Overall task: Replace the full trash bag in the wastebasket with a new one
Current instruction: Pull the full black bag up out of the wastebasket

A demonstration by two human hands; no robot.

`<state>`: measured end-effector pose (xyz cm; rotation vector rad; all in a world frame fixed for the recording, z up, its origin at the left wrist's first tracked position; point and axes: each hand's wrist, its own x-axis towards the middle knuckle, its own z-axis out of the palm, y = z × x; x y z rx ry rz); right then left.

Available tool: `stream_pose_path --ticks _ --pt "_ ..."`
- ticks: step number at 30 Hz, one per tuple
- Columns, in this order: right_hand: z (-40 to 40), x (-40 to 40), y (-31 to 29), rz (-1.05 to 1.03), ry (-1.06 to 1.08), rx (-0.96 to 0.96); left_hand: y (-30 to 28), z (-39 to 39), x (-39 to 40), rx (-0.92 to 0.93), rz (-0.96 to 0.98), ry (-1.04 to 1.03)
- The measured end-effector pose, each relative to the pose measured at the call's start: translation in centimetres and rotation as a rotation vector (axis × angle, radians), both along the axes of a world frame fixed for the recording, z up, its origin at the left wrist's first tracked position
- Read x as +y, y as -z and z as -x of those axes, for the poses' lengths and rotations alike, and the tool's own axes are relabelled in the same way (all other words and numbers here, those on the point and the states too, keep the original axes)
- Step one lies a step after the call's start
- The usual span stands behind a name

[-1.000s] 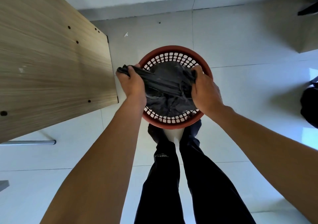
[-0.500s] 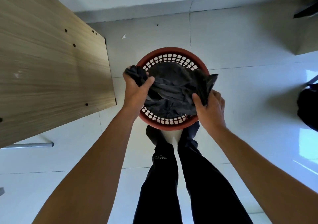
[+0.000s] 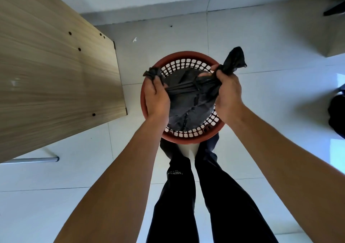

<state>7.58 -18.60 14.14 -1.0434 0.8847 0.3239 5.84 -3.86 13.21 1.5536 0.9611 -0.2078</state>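
Both grips are closed on gathered ends of a crumpled black plastic trash bag (image 3: 188, 100) above a round red-brown lattice plastic wastebasket (image 3: 188, 63).

The left hand (image 3: 156, 97) pinches one bunched corner over the wastebasket's left rim, while the right hand (image 3: 228, 93) clenches the other corner at the right rim, a loose flap sticking up past its knuckles. Between them the bag's mouth is drawn taut into a twisted band, and its body sags inside the basket. The wastebasket stands on the white tiled floor (image 3: 261, 97), just in front of the person's dark trouser legs (image 3: 220, 196) and beside a light wooden panel (image 3: 56, 71).
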Motion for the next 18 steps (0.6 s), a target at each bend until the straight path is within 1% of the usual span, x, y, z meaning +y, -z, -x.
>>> stream_pose_path --ticks 2,3,4,5,6,7,10,12,14,15,17,18 --pt "-0.1 0.2 0.0 -0.244 0.18 0.04 0.2 -0.6 0.3 0.038 0.014 -0.091" --pt "-0.2 0.2 0.2 -0.322 0.273 0.053 0.3 -0.8 0.4 0.053 0.033 -0.115" --pt "-0.2 0.2 0.1 -0.35 0.322 0.067 0.4 -0.9 0.6 0.066 0.047 -0.13" --pt "-0.3 0.3 0.1 -0.345 0.321 0.098 0.5 -0.9 0.8 0.084 0.06 -0.138" --pt "-0.4 0.3 0.2 -0.279 0.259 0.137 0.6 -0.8 1.0 0.097 0.078 -0.151" --pt "-0.4 0.3 0.3 -0.184 0.143 0.151 0.7 -0.8 1.2 0.1 0.101 -0.173" --pt "-0.5 0.7 0.9 0.246 -0.327 0.145 0.5 -1.1 1.8 0.056 0.183 -0.268" --pt "-0.9 0.8 1.3 0.456 -0.548 0.152 -0.1 -1.6 2.3 -0.019 0.263 -0.35" --pt "-1.1 0.8 1.6 0.713 -0.839 0.093 -0.9 -2.1 3.1 -0.111 0.365 -0.438" --pt "-1.2 0.8 1.9 0.785 -0.916 0.063 -1.1 -2.3 3.5 -0.143 0.408 -0.462" --pt "-1.1 1.2 1.7 0.72 -0.853 0.081 -1.4 -2.4 4.1 -0.187 0.448 -0.451" --pt "-0.9 1.2 1.8 0.684 -0.789 0.076 -1.5 -2.3 4.2 -0.173 0.442 -0.403"
